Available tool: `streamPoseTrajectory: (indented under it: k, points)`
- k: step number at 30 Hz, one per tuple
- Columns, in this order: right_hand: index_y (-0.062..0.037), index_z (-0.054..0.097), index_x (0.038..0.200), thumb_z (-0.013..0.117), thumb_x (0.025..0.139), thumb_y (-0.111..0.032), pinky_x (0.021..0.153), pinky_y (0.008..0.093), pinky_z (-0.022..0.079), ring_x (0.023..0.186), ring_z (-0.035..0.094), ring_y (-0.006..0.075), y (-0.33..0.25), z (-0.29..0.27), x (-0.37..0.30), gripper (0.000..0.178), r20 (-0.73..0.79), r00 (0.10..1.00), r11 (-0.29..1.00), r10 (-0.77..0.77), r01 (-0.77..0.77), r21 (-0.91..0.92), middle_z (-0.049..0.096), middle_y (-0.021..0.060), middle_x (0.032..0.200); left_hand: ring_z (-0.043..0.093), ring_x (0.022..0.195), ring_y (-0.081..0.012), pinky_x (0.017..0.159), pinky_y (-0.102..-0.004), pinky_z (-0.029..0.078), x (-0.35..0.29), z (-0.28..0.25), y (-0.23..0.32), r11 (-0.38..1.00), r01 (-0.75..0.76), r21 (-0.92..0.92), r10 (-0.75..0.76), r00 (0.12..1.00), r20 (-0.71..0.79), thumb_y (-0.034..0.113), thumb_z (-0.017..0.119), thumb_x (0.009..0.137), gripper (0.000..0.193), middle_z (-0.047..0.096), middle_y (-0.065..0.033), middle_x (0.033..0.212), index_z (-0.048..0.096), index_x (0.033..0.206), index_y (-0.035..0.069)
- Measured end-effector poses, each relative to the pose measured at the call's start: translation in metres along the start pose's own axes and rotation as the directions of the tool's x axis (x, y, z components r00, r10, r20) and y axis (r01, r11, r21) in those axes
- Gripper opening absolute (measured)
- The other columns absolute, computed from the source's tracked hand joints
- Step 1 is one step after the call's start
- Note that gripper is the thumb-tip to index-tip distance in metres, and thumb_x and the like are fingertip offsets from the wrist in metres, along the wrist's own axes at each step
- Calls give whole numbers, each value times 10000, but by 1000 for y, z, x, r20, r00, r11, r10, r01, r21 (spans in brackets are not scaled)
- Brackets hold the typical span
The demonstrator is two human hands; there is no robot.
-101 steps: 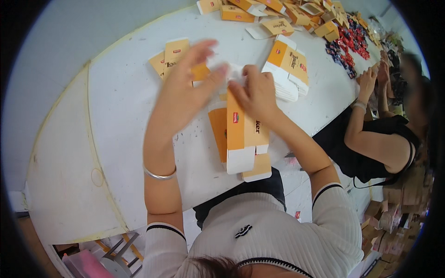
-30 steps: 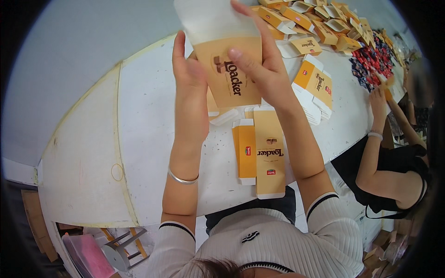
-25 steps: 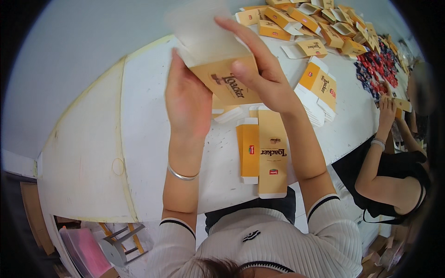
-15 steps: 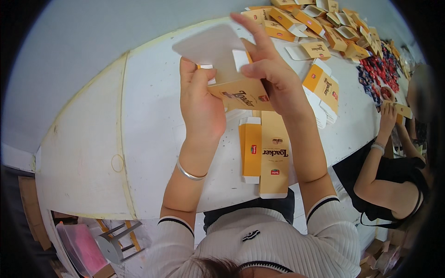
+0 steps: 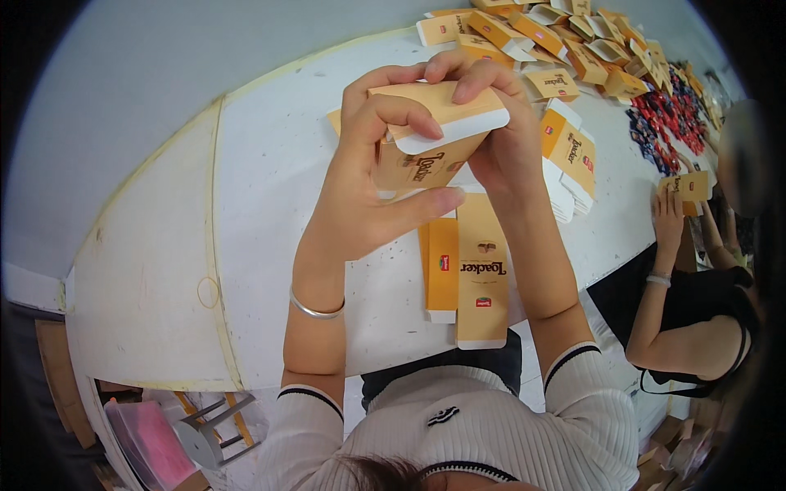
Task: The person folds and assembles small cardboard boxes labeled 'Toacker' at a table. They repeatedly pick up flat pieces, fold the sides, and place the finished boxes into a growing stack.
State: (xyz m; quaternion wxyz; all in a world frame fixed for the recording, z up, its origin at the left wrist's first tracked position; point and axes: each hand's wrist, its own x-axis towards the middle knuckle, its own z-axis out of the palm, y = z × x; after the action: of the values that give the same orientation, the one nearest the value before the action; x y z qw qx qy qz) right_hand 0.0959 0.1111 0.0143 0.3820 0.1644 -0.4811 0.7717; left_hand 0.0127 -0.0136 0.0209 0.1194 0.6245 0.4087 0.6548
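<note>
Between my two hands, above the white table, I hold a tan and orange cardboard box [image 5: 417,166]. Its top flap, edged in white, is bent over the opening and not fully tucked. My left hand [image 5: 368,164] wraps the left side, fingers on the flap and thumb below along the front. My right hand [image 5: 503,123] grips the right side and far edge, fingertips pressing on the flap. Beneath my hands, near the table's front edge, lie flat unfolded cartons [image 5: 481,274] of the same colours. The inside of the held box is hidden.
On the right lies a stack of flat cartons [image 5: 571,155]. Beyond it are a heap of folded boxes [image 5: 565,41] and a pile of small red and blue wrapped packets [image 5: 671,114]. At the right, a co-worker's hand [image 5: 669,217] handles another box. A grey stool [image 5: 205,438] stands lower left.
The flap that stood upright and open is now folded down over the box. My left hand has moved from the side up onto the flap, and my right fingers have come down onto it.
</note>
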Motion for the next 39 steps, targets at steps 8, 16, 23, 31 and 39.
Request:
streamPoseTrajectory:
  k: [8, 16, 23, 31, 39]
  points:
    - [-18, 618, 921, 491, 799, -123, 855, 285, 390, 996, 487, 198, -9, 11, 1, 206, 192, 976, 765, -104, 202, -612, 538, 115, 1026, 493, 943, -183, 799, -284, 417, 0, -24, -8, 961, -10, 276, 25, 999, -49, 0, 642, 711, 333, 489, -72, 1043, 472, 987, 78]
    - [-41, 645, 960, 633, 792, -187, 674, 235, 441, 813, 546, 127, -21, 14, 0, 223, 169, 985, 685, 26, 106, -721, 592, 54, 899, 516, 915, -156, 790, -275, 432, -1, -14, 4, 979, 137, 151, -129, 990, -60, 17, 669, 699, 501, 513, -51, 1054, 425, 1133, 81]
    - [-38, 645, 937, 593, 824, -168, 682, 233, 430, 800, 541, 125, -19, 11, -1, 180, 174, 984, 667, 35, 107, -738, 581, 47, 880, 531, 907, -152, 775, -271, 445, -2, -13, 2, 970, 147, 193, -142, 989, -37, 57, 702, 689, 565, 511, -55, 1074, 405, 1169, 87]
    - [-6, 556, 1043, 473, 876, -118, 765, 243, 430, 917, 530, 145, -16, 19, 2, 217, 276, 959, 724, -60, 232, -650, 537, 90, 1039, 574, 863, -142, 684, -243, 511, 2, -12, -2, 995, 3, -98, -23, 980, -196, 67, 660, 756, 413, 503, -74, 1078, 429, 1098, 58]
    - [8, 573, 910, 507, 863, -72, 737, 233, 450, 887, 535, 125, 8, 16, -1, 114, 128, 967, 814, -219, 253, -523, 563, 78, 968, 572, 858, -123, 671, -226, 522, 1, -6, -7, 955, 71, -287, -148, 955, -258, 26, 621, 779, 284, 492, -75, 1077, 431, 991, 28]
